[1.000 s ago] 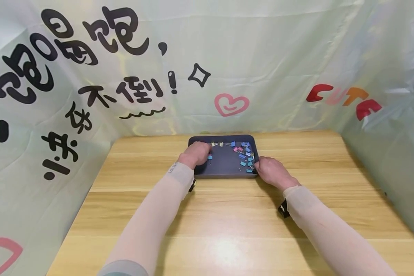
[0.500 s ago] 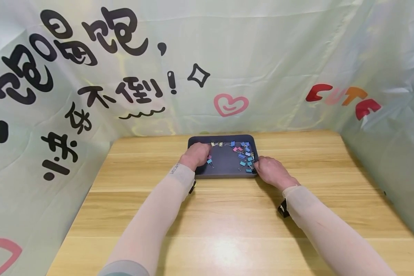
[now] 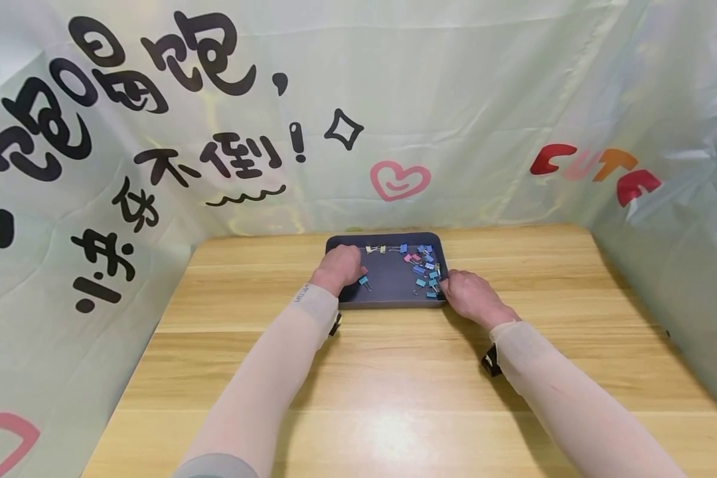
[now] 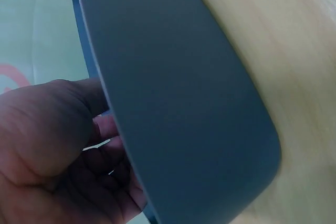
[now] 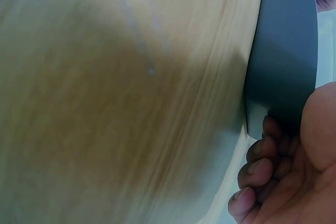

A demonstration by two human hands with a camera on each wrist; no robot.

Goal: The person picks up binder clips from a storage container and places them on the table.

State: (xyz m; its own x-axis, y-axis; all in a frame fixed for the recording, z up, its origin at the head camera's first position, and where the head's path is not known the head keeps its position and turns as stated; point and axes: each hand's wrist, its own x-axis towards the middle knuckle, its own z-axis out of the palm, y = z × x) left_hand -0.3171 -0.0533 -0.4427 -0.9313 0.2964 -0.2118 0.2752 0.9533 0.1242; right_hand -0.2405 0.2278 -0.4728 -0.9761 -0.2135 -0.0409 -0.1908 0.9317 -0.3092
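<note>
A dark grey rectangular tray (image 3: 388, 304) holds several small binder clips. My left hand (image 3: 338, 264) reaches over its left side, with the fingertips inside. In the left wrist view the tray's wall hides the tips of the left hand (image 4: 58, 145), so whether they pinch a clip is not visible. Just beside those fingers lie a red binder clip (image 3: 364, 271) and a teal binder clip (image 3: 364, 281). At the tray's right front corner my right hand (image 3: 473, 297) grips the side, its curled fingers against the outer wall in the right wrist view.
Blue, pink and teal clips crowd along the tray's right side, including a blue binder clip (image 3: 419, 270). Pale yellow binder clips (image 3: 376, 249) and another blue binder clip (image 3: 403, 248) line the back. Behind the wooden table (image 3: 382, 385) hangs a printed cloth (image 3: 472, 99).
Near my left hand, the teal clip has turned and slid slightly toward the tray's front. More of the red clip shows beside it. My right hand stays at the corner.
</note>
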